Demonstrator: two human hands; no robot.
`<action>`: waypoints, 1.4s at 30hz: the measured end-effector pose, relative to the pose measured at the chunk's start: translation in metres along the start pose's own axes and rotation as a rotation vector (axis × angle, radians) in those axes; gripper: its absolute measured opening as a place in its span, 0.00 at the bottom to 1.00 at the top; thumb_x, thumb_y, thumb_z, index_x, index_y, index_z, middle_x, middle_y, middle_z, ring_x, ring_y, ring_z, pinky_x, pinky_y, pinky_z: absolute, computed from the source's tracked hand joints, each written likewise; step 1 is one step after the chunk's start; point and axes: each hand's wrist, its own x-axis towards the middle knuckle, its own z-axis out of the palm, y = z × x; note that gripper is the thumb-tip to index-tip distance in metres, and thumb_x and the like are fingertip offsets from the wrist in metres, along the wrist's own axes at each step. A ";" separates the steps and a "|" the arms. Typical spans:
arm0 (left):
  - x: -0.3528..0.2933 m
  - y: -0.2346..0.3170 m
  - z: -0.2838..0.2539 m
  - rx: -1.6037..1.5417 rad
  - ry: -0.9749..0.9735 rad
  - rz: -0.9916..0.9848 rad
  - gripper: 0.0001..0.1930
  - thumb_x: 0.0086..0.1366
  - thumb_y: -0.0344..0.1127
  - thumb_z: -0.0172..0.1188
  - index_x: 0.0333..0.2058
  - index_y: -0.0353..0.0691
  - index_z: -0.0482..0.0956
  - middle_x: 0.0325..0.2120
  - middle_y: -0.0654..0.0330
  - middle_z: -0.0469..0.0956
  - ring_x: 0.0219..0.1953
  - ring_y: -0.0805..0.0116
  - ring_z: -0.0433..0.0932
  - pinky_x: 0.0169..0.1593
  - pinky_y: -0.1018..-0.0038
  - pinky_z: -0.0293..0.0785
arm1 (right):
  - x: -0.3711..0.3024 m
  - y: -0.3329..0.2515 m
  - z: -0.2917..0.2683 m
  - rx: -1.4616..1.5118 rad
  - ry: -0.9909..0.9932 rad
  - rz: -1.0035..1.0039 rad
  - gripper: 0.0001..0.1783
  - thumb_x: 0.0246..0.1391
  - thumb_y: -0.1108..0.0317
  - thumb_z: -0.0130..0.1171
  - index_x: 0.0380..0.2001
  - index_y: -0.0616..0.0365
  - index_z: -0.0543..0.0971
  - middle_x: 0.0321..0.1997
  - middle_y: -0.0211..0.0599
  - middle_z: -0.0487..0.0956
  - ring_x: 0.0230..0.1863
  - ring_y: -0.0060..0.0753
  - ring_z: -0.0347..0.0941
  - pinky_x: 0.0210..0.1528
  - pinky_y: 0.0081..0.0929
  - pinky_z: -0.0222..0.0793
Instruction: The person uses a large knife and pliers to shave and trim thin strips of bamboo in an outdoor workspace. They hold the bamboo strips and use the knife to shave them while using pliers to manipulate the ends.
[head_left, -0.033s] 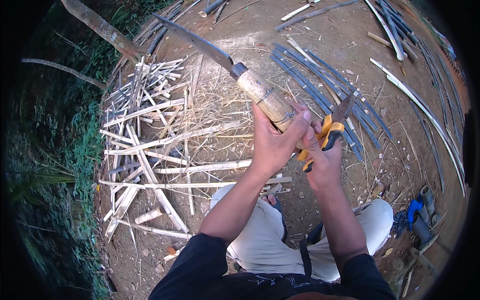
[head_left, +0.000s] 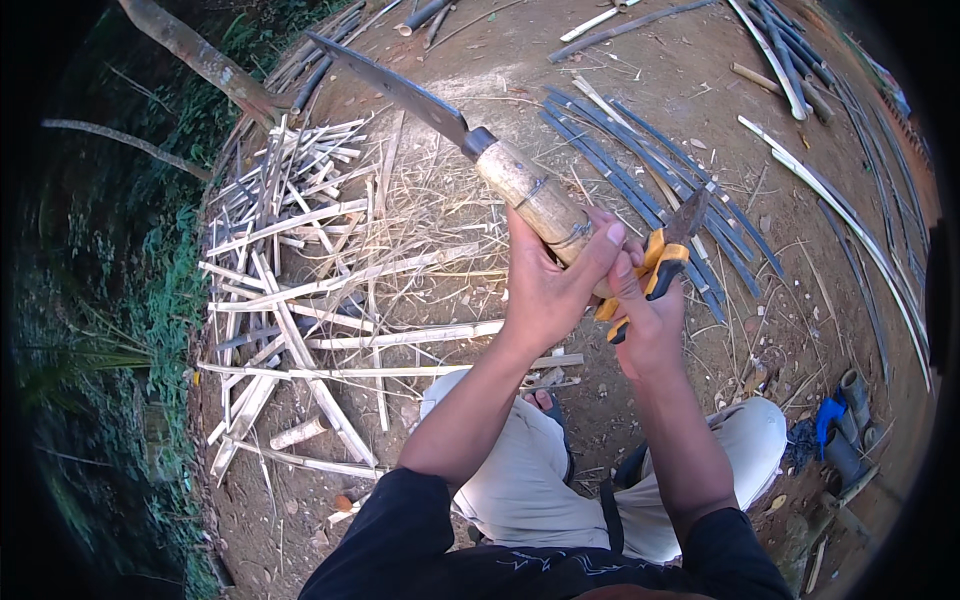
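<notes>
My left hand (head_left: 550,285) is wrapped round the thick bamboo handle (head_left: 520,185) of a large knife. Its long dark blade (head_left: 395,90) points away to the upper left, with a dark metal collar where it meets the handle. Thin dark bands, perhaps wire, circle the handle. In my right hand (head_left: 652,325) are pliers (head_left: 662,262) with yellow and black grips, their jaws pointing up and away to the right. The fingers of both hands meet at the handle's near end, which they partly hide.
A heap of pale split bamboo strips (head_left: 325,300) covers the ground on the left, beside green undergrowth (head_left: 170,330). Dark strips (head_left: 640,170) lie beyond my hands. Bamboo poles (head_left: 795,45) lie far right; a blue object (head_left: 828,415) is near right. I sit with knees bent.
</notes>
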 end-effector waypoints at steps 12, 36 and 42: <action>0.001 -0.004 -0.010 -0.024 -0.176 -0.039 0.22 0.69 0.39 0.48 0.57 0.40 0.55 0.45 0.48 0.75 0.45 0.64 0.79 0.34 0.77 0.82 | -0.009 -0.007 0.006 0.044 0.058 0.007 0.19 0.65 0.55 0.60 0.41 0.57 0.65 0.41 0.36 0.76 0.41 0.30 0.80 0.34 0.31 0.82; 0.011 -0.024 -0.011 -0.070 -0.296 -0.220 0.26 0.70 0.30 0.56 0.61 0.38 0.53 0.48 0.51 0.76 0.48 0.65 0.79 0.48 0.70 0.80 | -0.008 0.001 -0.031 0.034 -0.042 0.193 0.34 0.69 0.45 0.47 0.64 0.64 0.62 0.45 0.44 0.80 0.37 0.34 0.82 0.30 0.27 0.79; 0.010 -0.016 -0.008 0.004 -0.312 -0.271 0.26 0.68 0.30 0.60 0.60 0.36 0.59 0.46 0.54 0.78 0.50 0.67 0.78 0.53 0.70 0.77 | -0.015 0.007 -0.033 0.146 -0.073 0.199 0.31 0.71 0.51 0.44 0.70 0.52 0.54 0.55 0.40 0.74 0.47 0.31 0.77 0.32 0.30 0.76</action>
